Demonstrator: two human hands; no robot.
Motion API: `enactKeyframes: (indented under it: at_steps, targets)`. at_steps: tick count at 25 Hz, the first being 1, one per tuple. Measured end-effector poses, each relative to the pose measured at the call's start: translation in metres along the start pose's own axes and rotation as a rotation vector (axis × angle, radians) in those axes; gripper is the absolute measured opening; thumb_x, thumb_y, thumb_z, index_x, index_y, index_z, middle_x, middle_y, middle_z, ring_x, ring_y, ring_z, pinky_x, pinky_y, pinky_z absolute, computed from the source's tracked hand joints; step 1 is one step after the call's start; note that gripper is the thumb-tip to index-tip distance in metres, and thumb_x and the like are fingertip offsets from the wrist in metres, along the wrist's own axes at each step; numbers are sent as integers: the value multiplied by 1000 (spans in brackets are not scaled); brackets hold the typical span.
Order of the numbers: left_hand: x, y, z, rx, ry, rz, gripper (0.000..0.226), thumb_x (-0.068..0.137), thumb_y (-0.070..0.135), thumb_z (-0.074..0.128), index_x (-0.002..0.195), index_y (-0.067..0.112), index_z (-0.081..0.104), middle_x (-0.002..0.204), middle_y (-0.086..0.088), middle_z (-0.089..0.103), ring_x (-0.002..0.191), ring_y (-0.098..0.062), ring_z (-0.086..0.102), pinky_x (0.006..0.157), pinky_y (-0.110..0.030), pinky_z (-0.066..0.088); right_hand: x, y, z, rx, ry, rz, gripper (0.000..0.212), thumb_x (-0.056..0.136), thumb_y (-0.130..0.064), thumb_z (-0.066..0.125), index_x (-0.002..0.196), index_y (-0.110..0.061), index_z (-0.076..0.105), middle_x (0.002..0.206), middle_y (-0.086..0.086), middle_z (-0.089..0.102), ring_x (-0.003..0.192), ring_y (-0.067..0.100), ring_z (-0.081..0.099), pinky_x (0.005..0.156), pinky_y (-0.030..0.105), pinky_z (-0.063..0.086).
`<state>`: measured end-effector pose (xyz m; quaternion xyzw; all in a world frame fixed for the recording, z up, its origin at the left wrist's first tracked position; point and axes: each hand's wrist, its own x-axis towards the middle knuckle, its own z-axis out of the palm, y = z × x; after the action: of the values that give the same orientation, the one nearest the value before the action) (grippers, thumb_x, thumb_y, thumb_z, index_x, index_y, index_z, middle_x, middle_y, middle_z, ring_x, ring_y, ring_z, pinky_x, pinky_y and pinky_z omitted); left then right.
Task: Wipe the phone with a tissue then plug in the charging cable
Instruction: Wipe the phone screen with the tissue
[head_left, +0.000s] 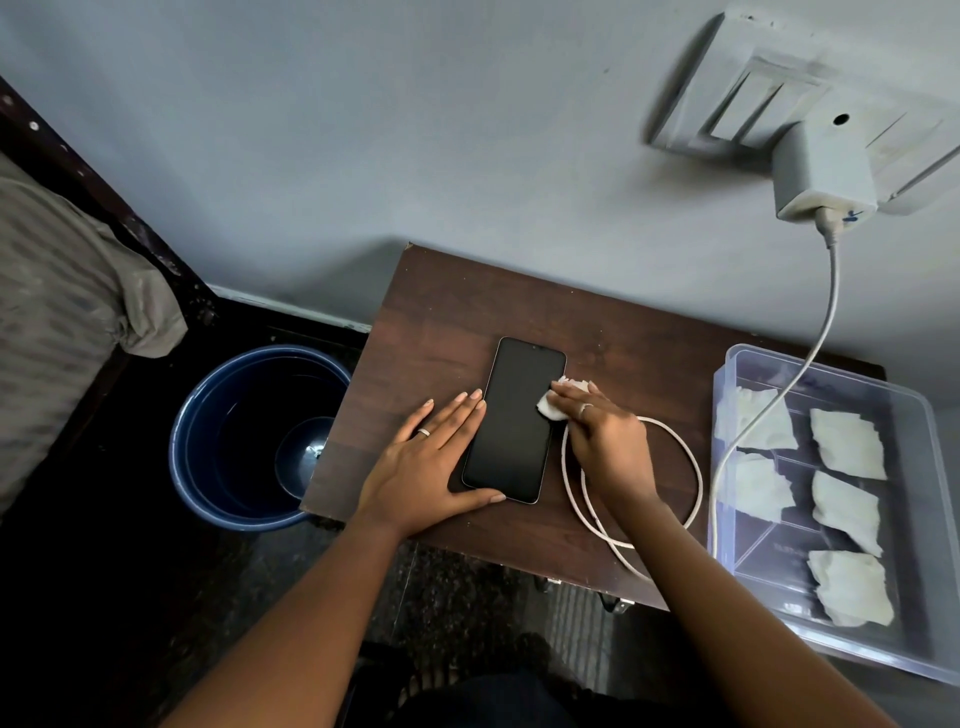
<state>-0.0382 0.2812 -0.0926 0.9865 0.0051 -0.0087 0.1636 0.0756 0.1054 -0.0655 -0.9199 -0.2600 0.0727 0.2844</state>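
Right then, the slim black glass-fronted phone (511, 421) lay screen-up near the middle of the dark brown wooden table (441, 312), tilted a little off square, and the wiping was under way. The right hand (602, 431) had its fingers pinched together on a crumpled white tissue (551, 406), which sat on the phone's right edge about halfway up the screen. The left hand (431, 457) was spread flat, fingers apart and gripping nothing, palm on the table with the fingertips against the phone's left side and the thumb under its bottom corner. That looked like a good brace: the slick slab would likely skate on the wood otherwise. To do this step well, I'd say the tissue needed to travel the whole length of the glass in overlapping passes, light pressure, edges included, since only the right margin was covered at that point. Just beside the phone on the right, partly under the right wrist, lay the coiled white charging cable (691, 467); its plug end was hidden, so I could not tell which way it pointed. The cable ran up to a white charger block (821, 171) on the wall socket. Further right, a clear plastic box (935, 426) held spare folded tissues, and a dark blue bucket (208, 415) stood on the floor to the left.
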Motion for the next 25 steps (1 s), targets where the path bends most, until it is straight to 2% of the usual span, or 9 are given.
enactKeyframes:
  at_steps: [3, 6, 7, 9, 11, 14, 21, 23, 25]
  targets:
    - [1, -1, 0, 12, -4, 10, 92, 76, 74, 36, 144, 13, 26, 152, 3, 23, 139, -7, 15, 115, -31, 7, 14, -18, 19, -31, -110, -89, 46, 86, 9, 42, 127, -12, 48, 142, 8, 44, 136, 19, 30, 110, 27, 21]
    - [2, 1, -2, 17, 9, 9, 90, 76, 72, 38, 139, 7, 37, 146, -6, 41, 135, -11, 23, 112, -32, 11, 26, -34, 36, -40, -242, -224, 53, 87, 12, 37, 134, -11, 36, 149, 6, 31, 140, 16, 16, 111, 23, 10]
    - [2, 2, -3, 18, 15, 9, 90, 76, 71, 38, 137, 6, 39, 144, -8, 43, 134, -11, 24, 111, -33, 13, 28, -34, 36, -31, -269, -243, 53, 86, 13, 37, 134, -11, 37, 149, 7, 32, 140, 16, 17, 112, 23, 9]
    - [1, 2, -2, 20, 21, 12, 90, 76, 71, 38, 138, 6, 37, 145, -7, 41, 135, -13, 25, 111, -34, 14, 29, -27, 29, 15, -239, -213, 49, 86, 11, 40, 130, -12, 45, 145, 7, 40, 138, 16, 26, 112, 26, 17]
    - [1, 1, -2, 16, 20, 13, 90, 77, 72, 37, 141, 9, 32, 149, -4, 33, 137, -13, 24, 112, -34, 13, 25, -12, 16, 34, -79, -92, 41, 86, 7, 46, 121, -12, 55, 137, 8, 50, 132, 19, 38, 108, 30, 29]
    - [0, 0, -1, 7, 15, 13, 90, 77, 72, 37, 142, 10, 30, 151, -3, 30, 138, -13, 23, 113, -32, 10, 22, 2, 5, 11, 69, 58, 41, 85, 12, 43, 119, -7, 56, 135, 13, 51, 130, 24, 41, 111, 31, 26]
    - [1, 0, -2, 20, -15, 16, 92, 77, 73, 35, 144, 12, 24, 153, 1, 21, 140, -11, 16, 114, -29, 1, 44, -27, 28, -117, -158, -83, 54, 87, 10, 32, 138, -8, 26, 153, 9, 21, 142, 20, 11, 116, 32, 5]
    - [1, 0, -3, 24, -32, 15, 92, 77, 74, 33, 145, 12, 22, 154, 1, 20, 140, -9, 12, 114, -29, -1, 39, -29, 29, -117, -208, -142, 58, 86, 11, 32, 139, -11, 25, 153, 7, 20, 142, 18, 10, 116, 31, 6]
    - [0, 0, -2, 28, -44, 11, 93, 78, 74, 32, 146, 13, 19, 155, 0, 19, 140, -7, 8, 114, -29, -2, 26, -27, 25, -117, -225, -183, 60, 85, 12, 35, 138, -14, 28, 152, 3, 23, 141, 15, 14, 115, 29, 13]
